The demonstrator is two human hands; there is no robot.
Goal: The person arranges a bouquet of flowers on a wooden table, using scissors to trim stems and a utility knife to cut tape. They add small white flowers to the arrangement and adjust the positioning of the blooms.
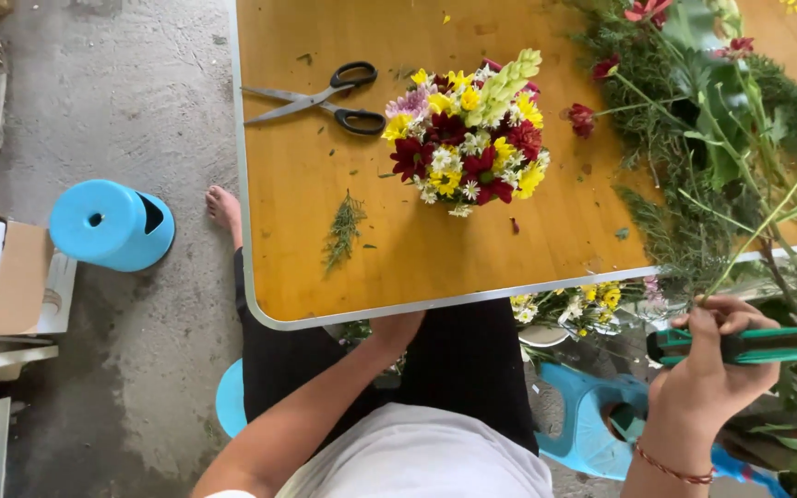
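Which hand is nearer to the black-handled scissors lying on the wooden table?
Left. The left hand is below the table's near edge, under the black-handled scissors. The right hand, gripping green-handled pruners, is off the table's right corner, farther away.

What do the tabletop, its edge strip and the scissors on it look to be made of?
Tabletop: likely wood or wood-look laminate, with orange-brown grain streaks and a dull sheen. Edge strip: probably metal, a thin pale grey band, rounded at the corner. Scissors: bare grey metal blades with black handle loops, seemingly plastic.

right hand (707,369) grip closed, left hand (397,327) lowered
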